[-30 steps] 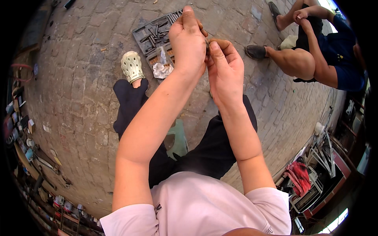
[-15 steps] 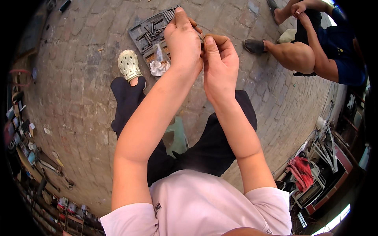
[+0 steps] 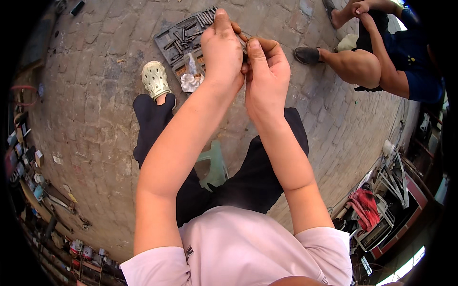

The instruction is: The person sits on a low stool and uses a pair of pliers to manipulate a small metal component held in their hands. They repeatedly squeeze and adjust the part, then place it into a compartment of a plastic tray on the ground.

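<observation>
I have the left forearm [image 3: 187, 138] and right forearm [image 3: 285, 148] stretched ahead, elbows bent, left hand [image 3: 222, 50] close beside right hand [image 3: 268, 71]. The right thumb [image 3: 256, 51] pinches against curled fingers [image 3: 271, 46]; the left fingers [image 3: 235, 27] seem curled, though mostly hidden from me.

Head view: left fisheye of a head-worn pair, mounted above the wearer, upright, aimed steeply down. Shirt [image 3: 257, 248] closest, along lower edge. Forearms [image 3: 191, 128] extend away from lens; left hand [image 3: 222, 52] and right hand [image 3: 268, 71] at upper centre, at arm's reach. Brick floor [image 3: 95, 133] lies farther below, lines bowing toward the rim. Second person [image 3: 422, 83] falls at upper right.
</observation>
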A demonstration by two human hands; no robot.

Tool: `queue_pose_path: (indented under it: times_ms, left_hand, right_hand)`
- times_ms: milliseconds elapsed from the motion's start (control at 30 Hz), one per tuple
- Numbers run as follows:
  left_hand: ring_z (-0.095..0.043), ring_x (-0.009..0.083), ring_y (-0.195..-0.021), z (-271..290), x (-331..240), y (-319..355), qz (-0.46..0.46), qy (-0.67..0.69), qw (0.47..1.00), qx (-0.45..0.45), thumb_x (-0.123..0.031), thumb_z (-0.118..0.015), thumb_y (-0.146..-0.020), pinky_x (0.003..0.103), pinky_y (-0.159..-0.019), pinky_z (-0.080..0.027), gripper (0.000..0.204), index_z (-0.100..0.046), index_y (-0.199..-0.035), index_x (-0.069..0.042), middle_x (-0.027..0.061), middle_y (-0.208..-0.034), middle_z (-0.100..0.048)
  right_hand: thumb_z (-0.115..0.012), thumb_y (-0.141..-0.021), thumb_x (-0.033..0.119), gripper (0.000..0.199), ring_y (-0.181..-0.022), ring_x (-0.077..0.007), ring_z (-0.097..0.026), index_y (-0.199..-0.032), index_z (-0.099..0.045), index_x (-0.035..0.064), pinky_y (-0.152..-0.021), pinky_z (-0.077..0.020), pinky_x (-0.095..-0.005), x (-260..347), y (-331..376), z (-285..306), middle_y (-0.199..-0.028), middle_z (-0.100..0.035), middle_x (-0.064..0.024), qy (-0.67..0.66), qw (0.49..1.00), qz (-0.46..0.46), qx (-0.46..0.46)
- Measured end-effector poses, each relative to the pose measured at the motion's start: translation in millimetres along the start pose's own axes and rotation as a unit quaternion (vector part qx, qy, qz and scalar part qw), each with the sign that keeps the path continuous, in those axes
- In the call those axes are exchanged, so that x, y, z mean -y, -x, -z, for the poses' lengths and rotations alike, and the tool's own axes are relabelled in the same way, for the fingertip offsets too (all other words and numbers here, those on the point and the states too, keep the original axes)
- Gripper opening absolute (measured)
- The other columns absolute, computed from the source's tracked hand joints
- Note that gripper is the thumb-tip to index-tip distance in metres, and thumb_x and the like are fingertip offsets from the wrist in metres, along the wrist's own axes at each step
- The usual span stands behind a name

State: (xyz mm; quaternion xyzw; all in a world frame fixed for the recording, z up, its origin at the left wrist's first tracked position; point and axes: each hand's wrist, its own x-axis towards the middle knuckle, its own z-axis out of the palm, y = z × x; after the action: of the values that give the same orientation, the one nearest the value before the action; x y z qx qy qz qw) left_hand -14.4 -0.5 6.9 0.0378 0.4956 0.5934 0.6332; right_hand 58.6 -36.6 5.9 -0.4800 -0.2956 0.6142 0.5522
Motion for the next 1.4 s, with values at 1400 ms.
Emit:
queue_pose_path:
  times_ms: [1400]
  left_hand:
    - [-0.036, 0.0115, -0.043, 22.9, -13.4, -21.0, 0.104, 0.078, 0.985, 0.115, -0.030, -0.053, -0.099, 0.026, -0.037, -0.033, 0.026, -0.050, -0.090, -0.005, 0.0017, -0.067, -0.047]
  right_hand:
    - [-0.055, -0.098, 0.012, 0.012, -0.074, -0.0088, -0.058, -0.104, -0.056, 0.0018, -0.064, -0.0476, -0.0231, 19.3, -11.1, 4.7, -0.109, -0.065, -0.0122, -0.046, 0.997, -0.008, 0.060]
